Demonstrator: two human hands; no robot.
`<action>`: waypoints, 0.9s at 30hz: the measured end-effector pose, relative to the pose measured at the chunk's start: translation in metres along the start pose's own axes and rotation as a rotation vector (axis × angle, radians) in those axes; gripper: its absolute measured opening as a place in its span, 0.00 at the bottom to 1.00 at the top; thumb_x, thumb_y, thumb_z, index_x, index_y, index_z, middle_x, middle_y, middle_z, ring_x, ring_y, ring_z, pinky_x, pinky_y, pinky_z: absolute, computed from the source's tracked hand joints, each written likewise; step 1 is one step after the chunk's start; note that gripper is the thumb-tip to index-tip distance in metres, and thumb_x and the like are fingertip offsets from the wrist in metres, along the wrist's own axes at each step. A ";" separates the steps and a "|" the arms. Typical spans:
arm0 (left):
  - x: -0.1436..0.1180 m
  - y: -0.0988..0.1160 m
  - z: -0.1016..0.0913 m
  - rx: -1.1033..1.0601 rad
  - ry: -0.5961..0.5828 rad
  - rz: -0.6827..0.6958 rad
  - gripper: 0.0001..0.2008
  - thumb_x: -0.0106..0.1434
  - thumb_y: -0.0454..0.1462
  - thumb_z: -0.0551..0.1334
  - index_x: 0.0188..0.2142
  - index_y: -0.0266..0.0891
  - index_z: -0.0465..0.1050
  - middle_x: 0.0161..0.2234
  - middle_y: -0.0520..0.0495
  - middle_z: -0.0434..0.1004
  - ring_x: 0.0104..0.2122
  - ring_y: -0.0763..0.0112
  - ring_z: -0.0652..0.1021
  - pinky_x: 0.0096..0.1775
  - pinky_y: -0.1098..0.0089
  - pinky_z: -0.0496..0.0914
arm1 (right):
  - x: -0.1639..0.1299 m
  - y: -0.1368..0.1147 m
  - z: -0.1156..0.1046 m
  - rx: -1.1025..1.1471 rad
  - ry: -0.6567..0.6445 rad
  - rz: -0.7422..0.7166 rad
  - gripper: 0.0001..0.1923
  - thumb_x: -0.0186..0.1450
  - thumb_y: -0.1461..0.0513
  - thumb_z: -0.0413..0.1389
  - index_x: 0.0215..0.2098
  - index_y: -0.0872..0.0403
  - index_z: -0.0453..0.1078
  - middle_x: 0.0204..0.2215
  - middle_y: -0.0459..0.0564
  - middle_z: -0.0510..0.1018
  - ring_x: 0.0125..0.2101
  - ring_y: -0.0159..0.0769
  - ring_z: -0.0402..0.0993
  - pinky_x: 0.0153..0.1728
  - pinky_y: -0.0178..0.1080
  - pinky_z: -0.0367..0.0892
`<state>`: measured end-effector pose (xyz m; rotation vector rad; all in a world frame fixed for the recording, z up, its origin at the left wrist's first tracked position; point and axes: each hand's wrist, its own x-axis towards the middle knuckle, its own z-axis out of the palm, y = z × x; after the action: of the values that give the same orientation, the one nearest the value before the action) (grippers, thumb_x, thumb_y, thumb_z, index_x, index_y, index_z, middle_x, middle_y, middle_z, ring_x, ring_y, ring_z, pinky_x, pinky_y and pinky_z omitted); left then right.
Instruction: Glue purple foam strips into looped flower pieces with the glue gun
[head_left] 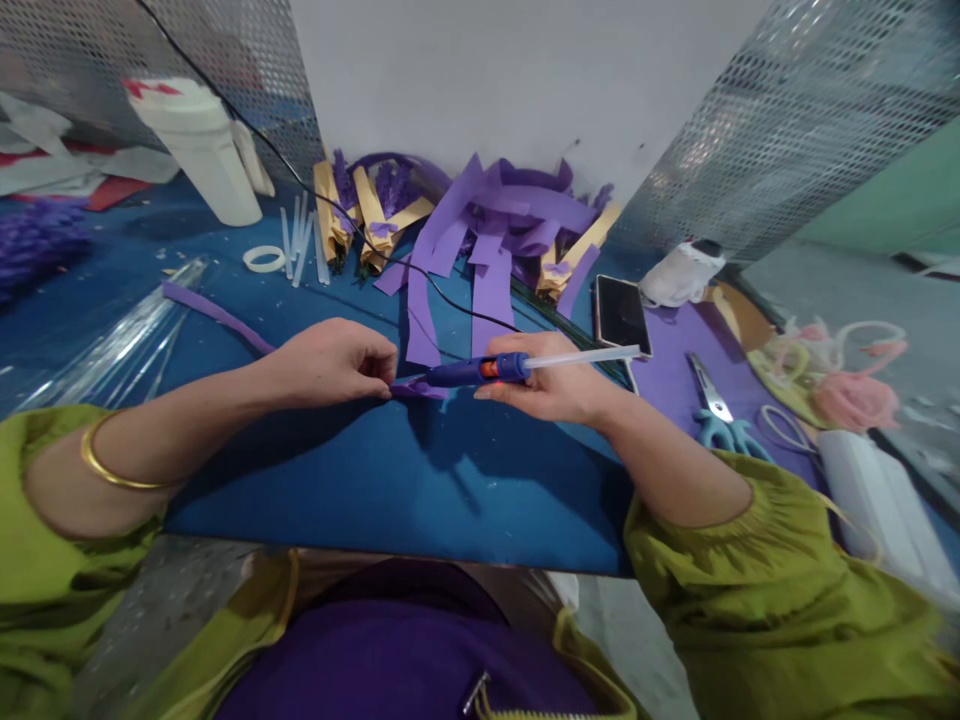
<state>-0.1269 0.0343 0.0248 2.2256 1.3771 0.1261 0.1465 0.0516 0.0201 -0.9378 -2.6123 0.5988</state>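
Fingertips of the left hand (337,358) pinch a small, flat purple strip (427,392) above the blue tabletop (450,520), inward from its near edge — the right hand (553,382) grips a dark-blue plastic glue gun (465,373), translucent glue stick (589,356) behind, nozzle just beside the strip.

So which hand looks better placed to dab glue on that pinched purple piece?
Probably the right hand: it holds the glue gun, aimed toward the purple piece, while the left hand pinches that piece.
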 end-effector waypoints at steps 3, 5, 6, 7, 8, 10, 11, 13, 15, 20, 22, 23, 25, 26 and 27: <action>0.000 -0.001 0.000 0.005 0.001 -0.001 0.09 0.54 0.43 0.62 0.26 0.41 0.75 0.24 0.52 0.75 0.26 0.69 0.73 0.28 0.71 0.58 | -0.001 0.001 -0.003 0.000 -0.002 0.003 0.19 0.63 0.51 0.59 0.25 0.53 0.59 0.21 0.42 0.63 0.23 0.29 0.56 0.27 0.35 0.48; 0.001 -0.001 0.000 0.013 -0.002 0.006 0.09 0.55 0.43 0.62 0.26 0.41 0.75 0.24 0.52 0.75 0.27 0.69 0.73 0.28 0.71 0.58 | -0.001 0.002 -0.005 0.001 0.002 -0.002 0.19 0.63 0.51 0.59 0.25 0.53 0.59 0.21 0.42 0.63 0.23 0.29 0.56 0.27 0.35 0.48; 0.001 -0.002 0.000 0.018 -0.004 0.008 0.09 0.55 0.44 0.62 0.26 0.41 0.75 0.24 0.52 0.75 0.27 0.69 0.73 0.28 0.71 0.59 | -0.002 0.002 -0.006 0.004 0.005 -0.006 0.19 0.63 0.51 0.59 0.25 0.53 0.59 0.21 0.42 0.63 0.23 0.29 0.56 0.27 0.35 0.49; 0.001 -0.002 0.000 0.023 -0.006 0.009 0.09 0.55 0.44 0.62 0.26 0.41 0.75 0.24 0.52 0.75 0.27 0.69 0.73 0.28 0.71 0.59 | -0.002 0.002 -0.007 0.009 0.009 -0.010 0.19 0.63 0.51 0.59 0.25 0.53 0.59 0.21 0.42 0.63 0.23 0.29 0.55 0.27 0.35 0.49; 0.001 -0.002 0.000 0.027 -0.005 0.010 0.10 0.55 0.44 0.62 0.26 0.40 0.75 0.24 0.52 0.76 0.27 0.69 0.73 0.28 0.71 0.59 | -0.002 0.002 -0.008 0.014 0.014 -0.011 0.19 0.63 0.51 0.59 0.24 0.53 0.59 0.21 0.42 0.63 0.23 0.29 0.55 0.27 0.35 0.49; 0.001 -0.004 0.000 0.034 -0.004 0.012 0.10 0.55 0.44 0.62 0.27 0.40 0.75 0.24 0.52 0.76 0.27 0.69 0.74 0.28 0.71 0.59 | -0.003 0.003 -0.010 0.026 0.019 -0.010 0.19 0.63 0.51 0.59 0.25 0.53 0.60 0.21 0.42 0.63 0.23 0.29 0.56 0.26 0.35 0.50; 0.001 -0.004 -0.001 0.036 -0.003 0.014 0.09 0.55 0.43 0.62 0.27 0.40 0.75 0.24 0.52 0.76 0.27 0.69 0.74 0.28 0.72 0.59 | -0.003 0.003 -0.010 0.033 0.023 -0.007 0.18 0.63 0.52 0.60 0.25 0.53 0.60 0.21 0.42 0.63 0.23 0.28 0.56 0.26 0.34 0.50; 0.001 -0.006 -0.001 0.036 0.000 0.020 0.09 0.56 0.43 0.62 0.27 0.40 0.75 0.24 0.52 0.76 0.26 0.70 0.73 0.27 0.72 0.59 | -0.004 0.006 -0.011 0.058 0.038 0.008 0.18 0.62 0.52 0.60 0.25 0.53 0.61 0.21 0.42 0.63 0.23 0.28 0.56 0.25 0.34 0.50; 0.002 -0.008 0.000 0.029 0.001 0.021 0.09 0.56 0.43 0.62 0.27 0.40 0.74 0.24 0.52 0.75 0.26 0.70 0.73 0.27 0.72 0.58 | -0.005 0.010 -0.010 0.104 0.063 0.033 0.17 0.61 0.52 0.62 0.25 0.54 0.62 0.20 0.41 0.62 0.22 0.27 0.55 0.24 0.34 0.50; 0.004 -0.010 0.002 0.001 0.009 0.017 0.08 0.56 0.41 0.63 0.27 0.38 0.74 0.22 0.52 0.74 0.24 0.72 0.71 0.26 0.72 0.57 | -0.007 0.020 -0.001 0.481 0.180 0.139 0.19 0.55 0.50 0.67 0.31 0.53 0.68 0.23 0.43 0.70 0.23 0.30 0.65 0.25 0.35 0.61; 0.004 -0.010 0.002 -0.007 0.012 0.014 0.08 0.56 0.41 0.62 0.28 0.37 0.73 0.22 0.52 0.74 0.24 0.73 0.71 0.26 0.73 0.58 | -0.008 0.021 0.002 0.630 0.286 0.181 0.23 0.52 0.48 0.69 0.37 0.52 0.70 0.26 0.46 0.75 0.27 0.34 0.71 0.30 0.38 0.67; 0.004 -0.010 0.002 -0.011 0.014 0.011 0.08 0.56 0.40 0.62 0.28 0.37 0.73 0.22 0.53 0.74 0.24 0.73 0.70 0.27 0.73 0.58 | -0.008 0.020 0.003 0.668 0.330 0.191 0.25 0.51 0.47 0.69 0.38 0.52 0.70 0.27 0.46 0.76 0.28 0.35 0.72 0.32 0.40 0.69; 0.004 -0.010 0.002 -0.020 0.028 0.009 0.08 0.56 0.40 0.62 0.28 0.37 0.73 0.22 0.53 0.73 0.23 0.73 0.70 0.27 0.73 0.58 | -0.009 0.019 0.003 0.684 0.387 0.164 0.22 0.54 0.47 0.68 0.39 0.52 0.71 0.29 0.48 0.77 0.28 0.36 0.73 0.34 0.42 0.71; 0.003 -0.010 0.002 -0.026 0.036 0.010 0.08 0.56 0.40 0.62 0.28 0.38 0.72 0.22 0.53 0.72 0.23 0.73 0.69 0.27 0.73 0.58 | -0.009 0.019 0.002 0.670 0.403 0.130 0.19 0.56 0.48 0.66 0.38 0.52 0.72 0.30 0.48 0.78 0.28 0.36 0.74 0.35 0.42 0.71; 0.003 -0.010 0.001 -0.035 0.044 0.014 0.07 0.55 0.40 0.62 0.28 0.38 0.72 0.22 0.53 0.72 0.23 0.73 0.69 0.27 0.73 0.58 | -0.009 0.020 0.001 0.648 0.417 0.091 0.17 0.59 0.49 0.63 0.37 0.52 0.73 0.31 0.49 0.78 0.30 0.36 0.74 0.36 0.43 0.72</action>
<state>-0.1329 0.0395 0.0187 2.2165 1.3719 0.2037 0.1630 0.0593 0.0086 -0.8466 -1.8338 1.0550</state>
